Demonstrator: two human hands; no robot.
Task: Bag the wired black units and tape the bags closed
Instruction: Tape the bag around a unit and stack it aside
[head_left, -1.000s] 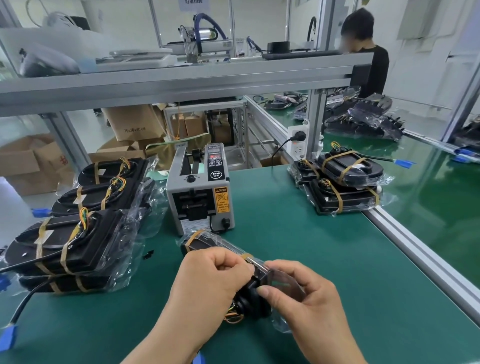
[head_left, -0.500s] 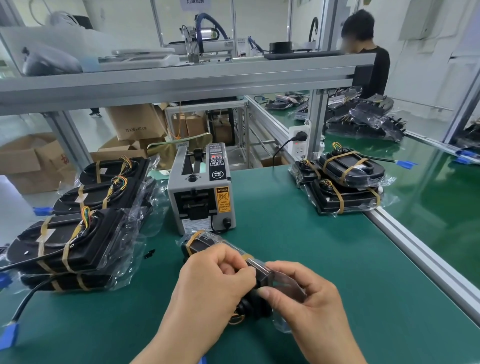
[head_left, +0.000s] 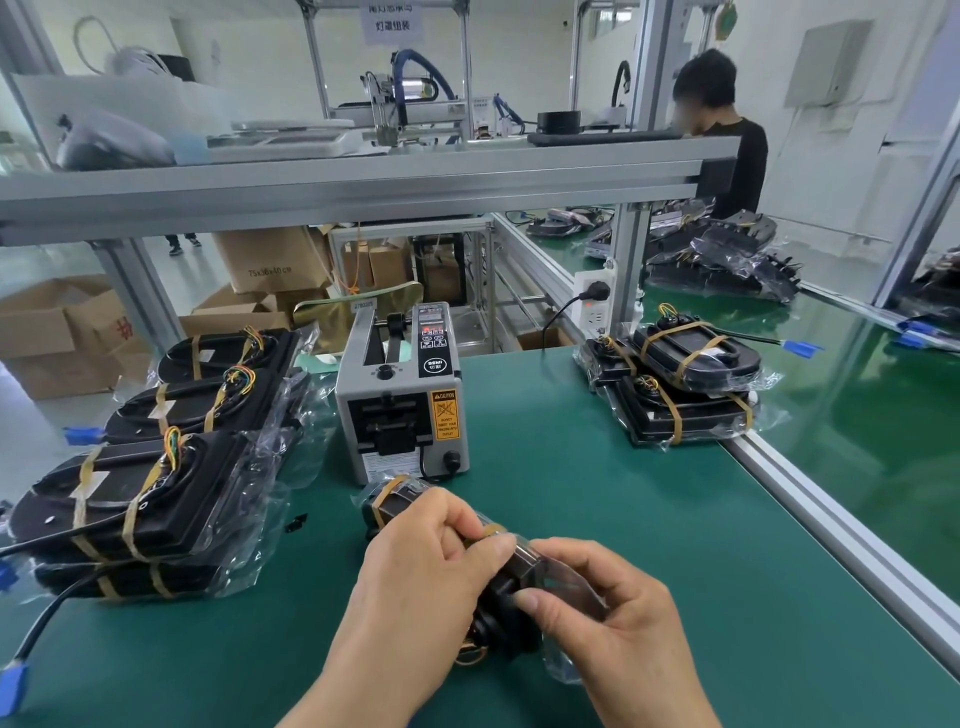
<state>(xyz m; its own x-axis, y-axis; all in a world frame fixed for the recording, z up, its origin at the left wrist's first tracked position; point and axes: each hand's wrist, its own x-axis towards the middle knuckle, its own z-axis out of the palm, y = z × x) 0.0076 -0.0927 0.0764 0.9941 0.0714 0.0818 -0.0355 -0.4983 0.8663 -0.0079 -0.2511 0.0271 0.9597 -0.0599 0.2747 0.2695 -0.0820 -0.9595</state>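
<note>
**Readable markings at the packing station**

The grey tape dispenser (head_left: 400, 410) on the table carries a yellow label (head_left: 444, 415) headed "CAUTION" over a crossed-out pictogram; the smaller lines beneath are too fine to read with certainty. Above it, a round black sticker (head_left: 434, 364) says "SEMI", with two Chinese characters under it. A cardboard box (head_left: 270, 260) behind the table is printed "75x36x40 cm". A white tag (head_left: 363, 305) on the gold bag (head_left: 332, 317) shows a number that looks like "2780205". The hanging sign (head_left: 392, 21) at the top bears Chinese characters, apparently "灯源组装", with its upper line cut off. Another box (head_left: 78, 332) at left shows a partial red character.
</note>
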